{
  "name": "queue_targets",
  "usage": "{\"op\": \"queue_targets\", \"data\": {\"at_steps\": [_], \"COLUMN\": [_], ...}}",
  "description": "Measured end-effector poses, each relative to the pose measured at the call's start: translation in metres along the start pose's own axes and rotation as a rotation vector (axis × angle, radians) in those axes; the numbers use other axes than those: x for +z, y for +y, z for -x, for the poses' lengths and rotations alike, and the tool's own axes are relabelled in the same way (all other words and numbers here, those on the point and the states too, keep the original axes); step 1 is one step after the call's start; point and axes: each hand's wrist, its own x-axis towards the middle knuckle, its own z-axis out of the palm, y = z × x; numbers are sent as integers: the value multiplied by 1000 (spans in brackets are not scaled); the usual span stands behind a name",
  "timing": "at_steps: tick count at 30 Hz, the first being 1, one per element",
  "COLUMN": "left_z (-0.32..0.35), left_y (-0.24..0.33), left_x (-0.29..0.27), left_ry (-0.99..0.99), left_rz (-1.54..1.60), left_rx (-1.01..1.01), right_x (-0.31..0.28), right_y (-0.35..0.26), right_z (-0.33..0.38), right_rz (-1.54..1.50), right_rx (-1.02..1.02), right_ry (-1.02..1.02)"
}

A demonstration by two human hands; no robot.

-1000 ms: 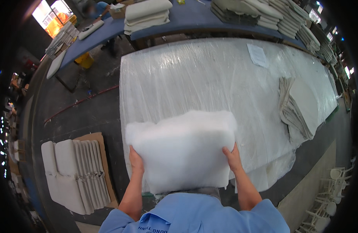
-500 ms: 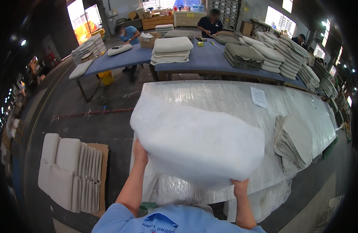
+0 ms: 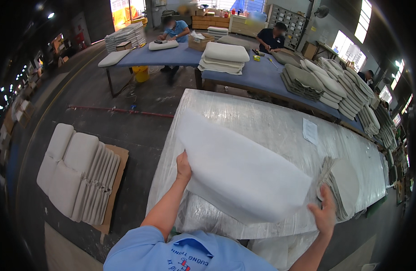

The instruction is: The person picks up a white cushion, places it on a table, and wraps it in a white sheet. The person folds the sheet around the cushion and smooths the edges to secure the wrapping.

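Gripping the left edge of the white wadding piece, the person's left hand probably steadies it over the plastic-wrapped platform. The right hand is apart, fingers spread near the wadding's right end, perhaps to adjust a hold; whether it touches the fabric stack behind cannot be told. Cardboard lies under the floor cushions, presumably against dirt. Counted: one wadding piece, one fabric stack, one paper sheet, one yellow bucket; the cushions overlap too much to count.
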Motion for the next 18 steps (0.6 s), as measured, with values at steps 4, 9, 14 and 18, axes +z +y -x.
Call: {"op": "queue_targets", "data": {"at_steps": [4, 9, 14, 18], "left_z": [2, 12, 18, 22], "left_y": [9, 14, 12, 7], "left_x": [-3, 3, -6, -20], "left_ry": [-3, -1, 27, -2], "left_rz": [-13, 40, 61, 61], "left_rx": [21, -3, -21, -20], "right_x": [40, 159, 212, 211], "right_y": [-116, -144, -129, -138], "right_z": [-52, -132, -153, -139], "right_rz": [85, 300, 138, -131], "right_rx": [-369, -264, 147, 128], "right_ry": [-90, -486, -1003, -995]}}
